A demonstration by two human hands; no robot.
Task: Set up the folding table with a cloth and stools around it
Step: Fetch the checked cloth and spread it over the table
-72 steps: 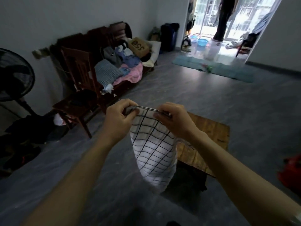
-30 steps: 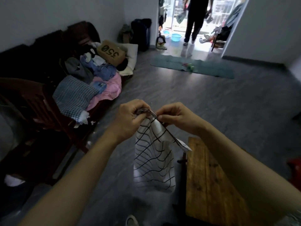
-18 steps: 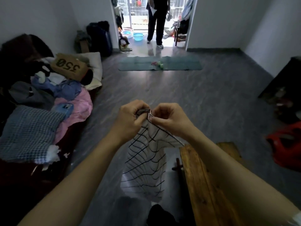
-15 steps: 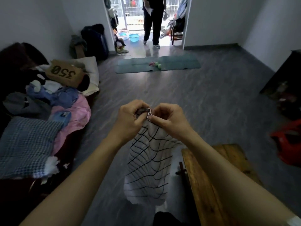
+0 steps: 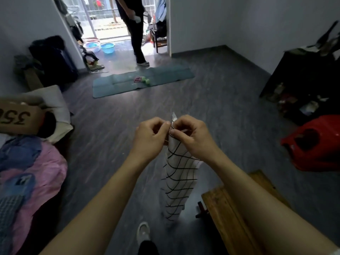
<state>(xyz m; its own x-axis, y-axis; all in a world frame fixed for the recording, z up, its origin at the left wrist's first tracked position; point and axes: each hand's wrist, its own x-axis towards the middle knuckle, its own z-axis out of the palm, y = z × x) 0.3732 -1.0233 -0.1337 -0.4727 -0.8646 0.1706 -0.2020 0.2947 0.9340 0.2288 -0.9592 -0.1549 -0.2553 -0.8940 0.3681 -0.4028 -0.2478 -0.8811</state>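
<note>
A white cloth with a black grid pattern (image 5: pixel 177 179) hangs folded in front of me. My left hand (image 5: pixel 150 137) and my right hand (image 5: pixel 191 136) pinch its top edge close together, and a small corner sticks up between them. The low wooden folding table (image 5: pixel 226 214) stands at the lower right, partly hidden under my right forearm. A red plastic stool (image 5: pixel 314 144) sits on the floor at the right.
A bed with pink and blue bedding (image 5: pixel 29 162) and a cardboard box (image 5: pixel 18 116) fills the left side. A teal mat (image 5: pixel 143 80) lies ahead, with a person (image 5: pixel 135 28) standing in the doorway. A dark cabinet (image 5: pixel 305 80) stands at the right wall. My shoe (image 5: pixel 143 230) shows below.
My view has swung right from the sofa side toward the doorway. My hands have drawn closer together on the cloth's top edge, and the cloth now hangs narrower.
</note>
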